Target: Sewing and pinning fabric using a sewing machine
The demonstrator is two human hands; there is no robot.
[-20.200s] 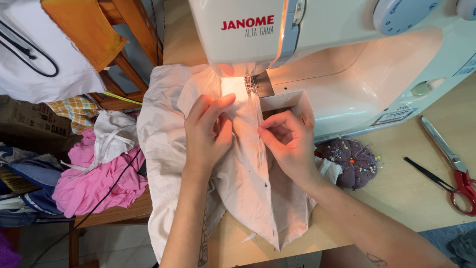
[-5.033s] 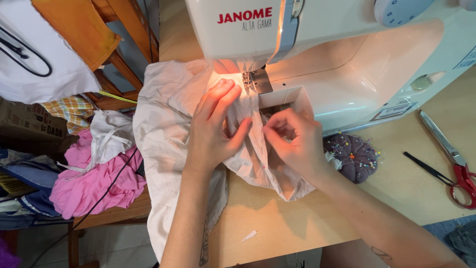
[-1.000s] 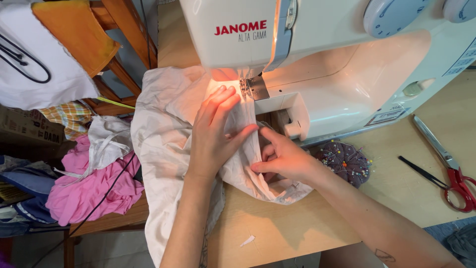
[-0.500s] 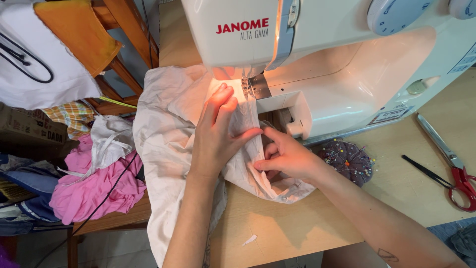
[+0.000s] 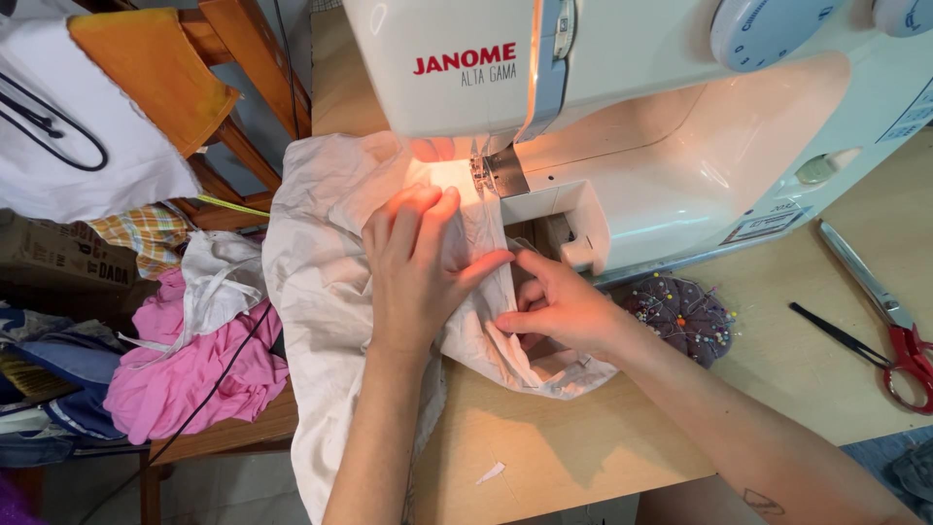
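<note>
At the far left we see a heap of clothes (image 5: 185, 360), pink and white, piled below a wooden chair (image 5: 243, 68) draped with an orange cloth. Moving right, a pale cloth (image 5: 321, 292) spills off the edge of the wooden tabletop (image 5: 544, 437) and runs up under the needle area of a white sewing machine (image 5: 622, 107), where a small lamp lights it.

Our left hand (image 5: 418, 272) lies flat on the cloth, fingers together and stretched toward the needle, pressing the cloth down rather than gripping it. Just to its right, our right hand (image 5: 559, 306) is loosely curled, thumb and fingers pinching a fold of the same cloth beside the machine's arm.

Further right, a dark pincushion (image 5: 685, 316) studded with pins sits near the machine's base, and red-handled scissors (image 5: 880, 316) lie open at the far right.

We judge the main risk to be the left fingertips: they rest very near the needle, and a sudden stitch could catch them. The bunched folds under the right hand could also get sewn in by mistake.
</note>
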